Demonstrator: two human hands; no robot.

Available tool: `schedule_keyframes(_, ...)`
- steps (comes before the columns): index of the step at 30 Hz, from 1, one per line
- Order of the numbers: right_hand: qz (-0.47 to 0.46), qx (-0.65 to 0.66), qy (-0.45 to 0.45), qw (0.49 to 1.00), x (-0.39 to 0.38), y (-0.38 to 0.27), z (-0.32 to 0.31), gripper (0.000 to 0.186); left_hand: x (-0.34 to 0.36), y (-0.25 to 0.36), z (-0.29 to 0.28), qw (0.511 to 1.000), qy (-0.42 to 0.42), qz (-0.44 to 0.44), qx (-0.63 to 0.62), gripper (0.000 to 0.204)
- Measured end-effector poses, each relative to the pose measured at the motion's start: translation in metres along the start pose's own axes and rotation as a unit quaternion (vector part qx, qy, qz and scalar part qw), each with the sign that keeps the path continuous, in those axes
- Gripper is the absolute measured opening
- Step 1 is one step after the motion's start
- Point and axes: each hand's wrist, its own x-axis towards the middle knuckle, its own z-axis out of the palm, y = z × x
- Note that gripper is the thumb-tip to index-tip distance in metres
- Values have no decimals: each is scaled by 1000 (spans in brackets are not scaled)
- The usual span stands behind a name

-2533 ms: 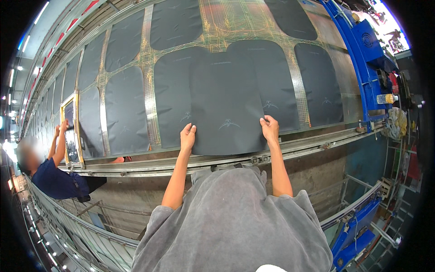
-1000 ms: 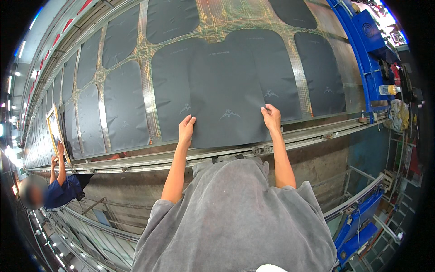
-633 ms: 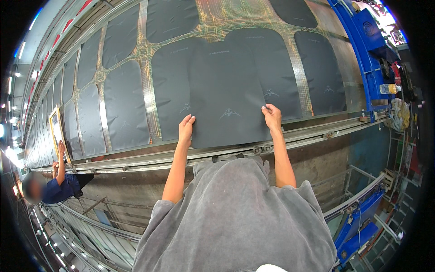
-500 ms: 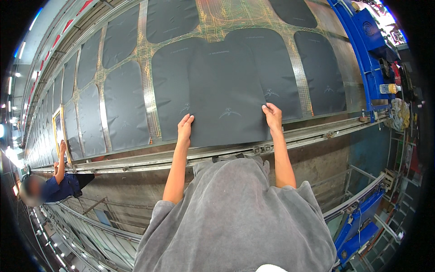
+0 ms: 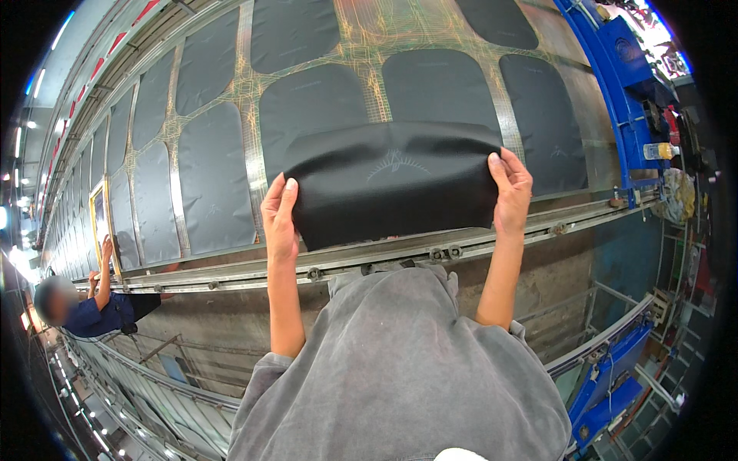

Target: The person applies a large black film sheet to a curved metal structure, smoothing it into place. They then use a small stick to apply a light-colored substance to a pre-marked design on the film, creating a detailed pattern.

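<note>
Head view, and both hands are pinching a dark, bowed sheet [image 5: 398,196] by its sides: left hand [image 5: 279,211] with its thumb over the left edge, right hand [image 5: 511,187] matching it on the right. It's up over the near side of the counter [image 5: 396,31], overlapping two flat dark panels [image 5: 315,96], its near edge hanging by the metal rail [image 5: 354,260]. Watch that curve between the grips! If one hand pulls harder, the sheet could twist and slip from the other thumb. Bend it tighter, and a crease might set across the pale motif [image 5: 398,165]. Swing it low, and that near edge may snag on the rail's knobs [image 5: 446,253]. Whether its far end touches the panels, I can't tell.
</note>
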Motion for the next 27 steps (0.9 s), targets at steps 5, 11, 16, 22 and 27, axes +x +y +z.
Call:
schedule_keyframes(5, -44, 4, -4, 999, -11, -42, 5, 23, -15, 43, 24, 998, -36, 45, -21, 24)
schedule_keyframes(11, -79, 25, -16, 996, -20, -58, -1, 26, -31, 60, 30, 997, -48, 64, -23, 27)
schedule_keyframes(16, -62, -16, -12, 998, -24, -56, -21, 31, -43, 54, 15, 998, -29, 51, -10, 29)
schedule_keyframes(22, -52, 24, 73, 996, -30, -51, -53, 35, -46, 63, 28, 995, -93, 32, 13, 34)
schedule_keyframes(27, -80, 28, 20, 996, -20, -51, -58, 36, -54, 81, 28, 985, -158, 71, -10, 31)
